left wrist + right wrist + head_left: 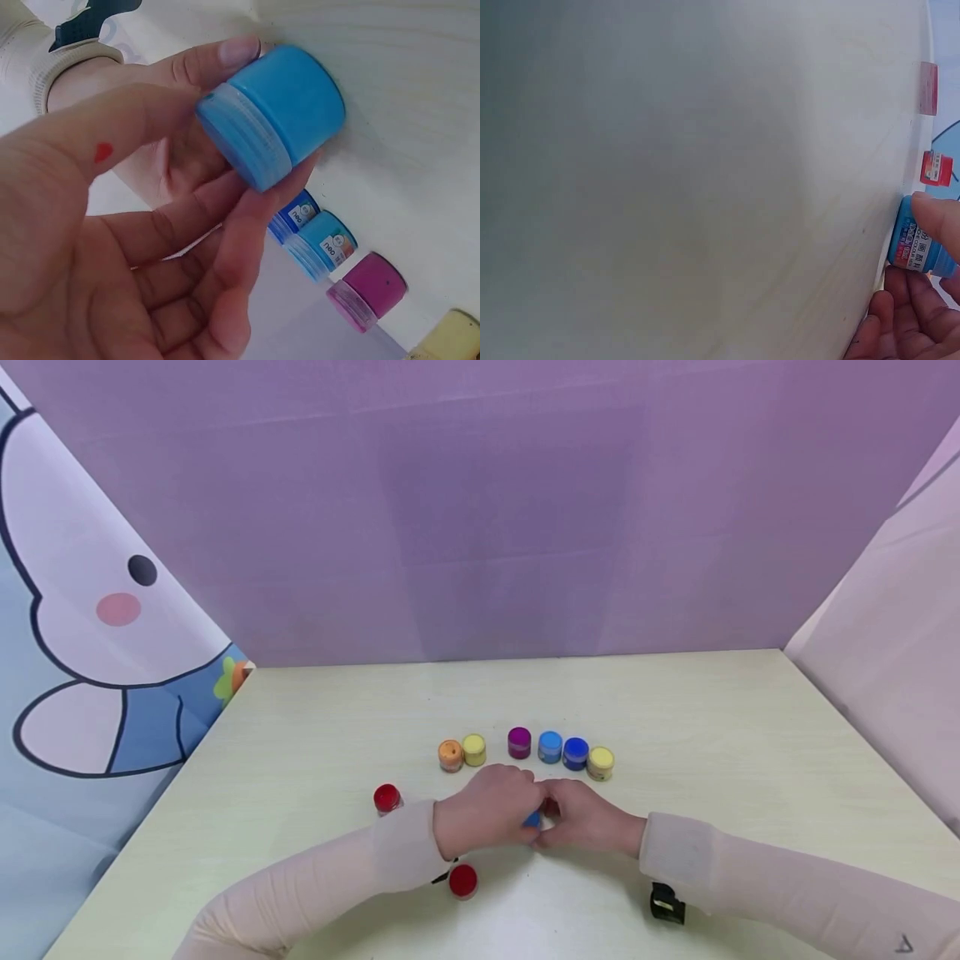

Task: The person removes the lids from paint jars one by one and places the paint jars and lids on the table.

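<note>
Both hands meet around a light blue paint jar (281, 105) close over the table, tilted in the left wrist view. My left hand (491, 807) pinches its clear-rimmed lid between thumb and fingers. My right hand (588, 817) grips the jar's body, thumb (238, 52) along its side. In the head view only a small blue patch of the jar shows between the hands. The right wrist view shows the printed label on the jar (911, 244). A small red mark (103, 153) is on the left hand.
Behind the hands stand an orange jar (450, 756), a yellow jar (474, 750), a purple jar (519, 742), a light blue jar (550, 747), a dark blue jar (575, 753) and another yellow jar (601, 763). Red jars (387, 798) stand near the left forearm, one (463, 882) in front of it.
</note>
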Action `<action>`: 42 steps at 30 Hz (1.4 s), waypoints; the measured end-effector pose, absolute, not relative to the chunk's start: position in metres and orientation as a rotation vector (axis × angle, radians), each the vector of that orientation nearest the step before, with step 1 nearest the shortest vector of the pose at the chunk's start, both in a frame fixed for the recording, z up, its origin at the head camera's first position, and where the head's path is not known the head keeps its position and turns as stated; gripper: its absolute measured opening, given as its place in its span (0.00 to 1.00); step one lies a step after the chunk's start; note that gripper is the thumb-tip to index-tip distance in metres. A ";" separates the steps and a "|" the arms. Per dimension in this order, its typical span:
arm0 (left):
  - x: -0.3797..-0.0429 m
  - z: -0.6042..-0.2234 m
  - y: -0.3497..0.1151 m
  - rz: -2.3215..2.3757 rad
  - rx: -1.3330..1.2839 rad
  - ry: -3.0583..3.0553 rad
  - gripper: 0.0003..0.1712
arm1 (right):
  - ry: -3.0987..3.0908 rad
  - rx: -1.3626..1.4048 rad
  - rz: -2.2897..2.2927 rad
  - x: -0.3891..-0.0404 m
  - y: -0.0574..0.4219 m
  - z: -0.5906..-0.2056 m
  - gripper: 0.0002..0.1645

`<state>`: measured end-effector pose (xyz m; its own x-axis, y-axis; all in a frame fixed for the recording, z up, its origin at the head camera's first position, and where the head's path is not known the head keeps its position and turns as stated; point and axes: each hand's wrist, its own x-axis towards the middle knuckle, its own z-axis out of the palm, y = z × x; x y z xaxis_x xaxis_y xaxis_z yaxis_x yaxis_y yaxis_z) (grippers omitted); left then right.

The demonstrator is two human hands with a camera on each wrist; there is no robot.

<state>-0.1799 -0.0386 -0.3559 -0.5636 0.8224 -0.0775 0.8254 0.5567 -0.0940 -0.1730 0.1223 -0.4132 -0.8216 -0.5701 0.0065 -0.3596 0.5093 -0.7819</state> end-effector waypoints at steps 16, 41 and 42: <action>-0.201 -0.352 -0.052 -0.004 1.933 2.338 0.14 | 2.408 -0.725 -1.251 -0.174 0.124 -0.412 0.24; -0.194 -0.351 -0.041 -0.081 1.657 2.512 0.08 | 2.479 -0.743 -1.209 -0.174 0.124 -0.413 0.18; -0.193 -0.351 -0.041 -0.092 1.626 2.534 0.08 | 2.480 -0.744 -1.209 -0.174 0.124 -0.413 0.18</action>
